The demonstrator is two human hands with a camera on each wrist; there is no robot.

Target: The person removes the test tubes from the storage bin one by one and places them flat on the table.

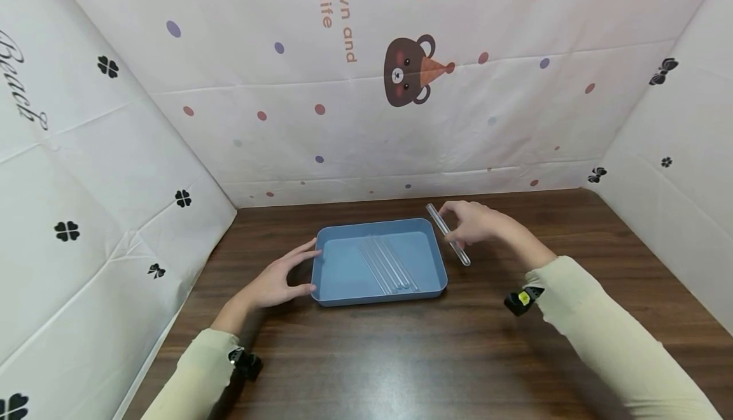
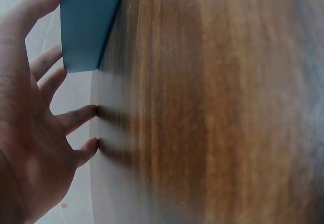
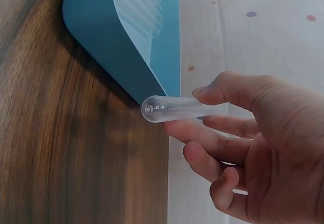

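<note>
A clear round-bottomed test tube is pinched between the thumb and fingers of my right hand, just off the right side of the blue tray. In the right wrist view the tube's rounded end points toward the camera. My left hand spreads its fingers at the tray's left side, thumb and fingertips against the wall. Two of its lower fingertips reach the wooden surface. Inside the tray several clear tubes lie side by side, slanting, right of its middle.
The tray stands on a dark wooden table. White printed sheets hang behind the table and along both sides. A black strap device sits on each wrist, the right one with a yellow mark.
</note>
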